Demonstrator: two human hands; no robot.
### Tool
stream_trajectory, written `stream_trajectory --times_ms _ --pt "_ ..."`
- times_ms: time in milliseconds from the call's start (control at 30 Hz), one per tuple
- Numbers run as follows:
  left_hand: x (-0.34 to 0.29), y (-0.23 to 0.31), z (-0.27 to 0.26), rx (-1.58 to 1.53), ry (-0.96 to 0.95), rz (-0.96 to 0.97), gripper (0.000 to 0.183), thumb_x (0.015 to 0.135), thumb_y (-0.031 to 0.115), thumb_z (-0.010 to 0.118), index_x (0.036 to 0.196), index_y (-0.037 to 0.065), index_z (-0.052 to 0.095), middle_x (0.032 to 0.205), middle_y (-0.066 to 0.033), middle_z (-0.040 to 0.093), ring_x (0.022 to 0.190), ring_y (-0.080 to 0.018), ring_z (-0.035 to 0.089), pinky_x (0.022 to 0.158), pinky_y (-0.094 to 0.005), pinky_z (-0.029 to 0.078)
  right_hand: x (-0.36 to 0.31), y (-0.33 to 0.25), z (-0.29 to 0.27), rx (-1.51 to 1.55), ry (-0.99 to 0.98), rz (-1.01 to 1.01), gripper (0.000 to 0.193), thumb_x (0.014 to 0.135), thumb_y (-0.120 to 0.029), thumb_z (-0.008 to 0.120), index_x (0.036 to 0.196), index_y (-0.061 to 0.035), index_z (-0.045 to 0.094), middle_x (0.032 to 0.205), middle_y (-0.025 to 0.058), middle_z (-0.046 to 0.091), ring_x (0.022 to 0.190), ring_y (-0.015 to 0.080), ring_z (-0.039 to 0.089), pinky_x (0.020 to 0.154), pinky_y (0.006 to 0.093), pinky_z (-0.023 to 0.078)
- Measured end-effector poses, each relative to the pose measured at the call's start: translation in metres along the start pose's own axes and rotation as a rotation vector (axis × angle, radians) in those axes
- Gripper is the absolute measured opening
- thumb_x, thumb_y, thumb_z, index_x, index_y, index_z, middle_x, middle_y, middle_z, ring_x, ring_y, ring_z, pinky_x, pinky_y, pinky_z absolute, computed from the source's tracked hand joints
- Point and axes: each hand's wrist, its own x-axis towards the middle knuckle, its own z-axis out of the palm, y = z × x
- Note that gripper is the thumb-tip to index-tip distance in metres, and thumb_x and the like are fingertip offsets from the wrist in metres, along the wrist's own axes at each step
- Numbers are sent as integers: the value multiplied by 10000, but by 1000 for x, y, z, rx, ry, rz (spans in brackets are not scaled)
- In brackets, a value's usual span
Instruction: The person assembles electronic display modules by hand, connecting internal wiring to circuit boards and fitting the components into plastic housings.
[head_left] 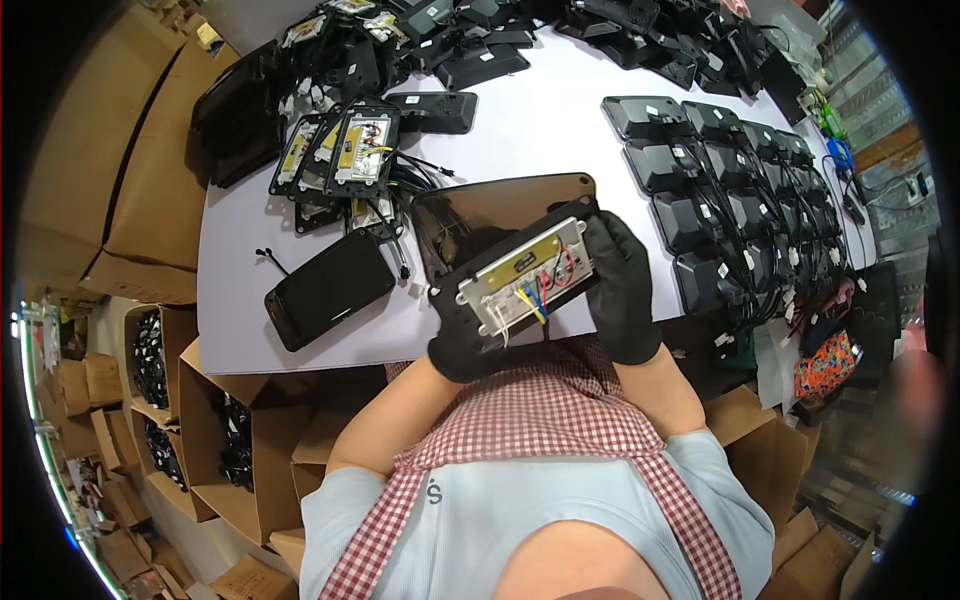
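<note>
Between my two black-gloved hands is a black panel with an open back (525,270), where a metal plate, a circuit board and red, blue, yellow and white wires show. My left hand (468,345) grips its lower left end; my right hand (622,285) holds its right end. Just beyond it, partly covered, lies a dark glossy tray-like cover (530,195) on the white table (540,110). To the left rests a glossy black rectangular unit (332,290) with a short cable. Behind that are stacked several similar open-backed panels (360,150) with wires.
Rows of black housings with cables (700,205) fill the table's right side. More black parts (430,45) are heaped along the far edge. Cardboard boxes (225,450) holding black parts stand at the lower left. A colourful patterned cloth (828,365) lies at the right.
</note>
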Motion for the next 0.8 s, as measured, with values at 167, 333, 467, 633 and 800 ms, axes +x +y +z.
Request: stream_trajectory --times_ms 167,333,467,633,800 --pt "2 42 0 765 364 334 333 1014 122 544 1306 -39 554 1038 -71 671 902 -106 633 761 -233 516 6 4 -14 -154 125 -137 258 1038 -235 524 1106 -9 629 920 -8 627 850 51 548 783 226 455" --pt "-7 33 1 740 334 228 347 1048 214 504 1261 -50 577 1020 -85 692 860 -129 671 783 -286 548 10 16 -16 -670 227 -554 270 1059 -219 465 1081 13 600 873 16 591 787 82 520 726 241 441" --pt "-6 35 15 752 320 226 340 1007 159 566 1260 -67 572 1029 -109 690 877 -152 674 786 -297 555 7 17 -26 -771 249 -518 298 1066 -227 435 1092 19 601 903 35 599 802 86 527 749 246 453" --pt "1 40 27 774 359 118 302 972 98 594 1227 -62 591 1070 -95 682 908 -126 651 803 -289 553 16 24 -21 -401 377 -527 247 993 -150 582 1183 7 573 941 38 619 904 91 565 781 254 475" --pt "-3 36 18 760 365 251 287 973 87 588 1219 -60 578 1074 -98 668 880 -133 652 789 -301 573 23 10 -27 -129 182 -293 321 937 -103 651 1213 26 549 999 87 667 898 111 628 794 253 522"
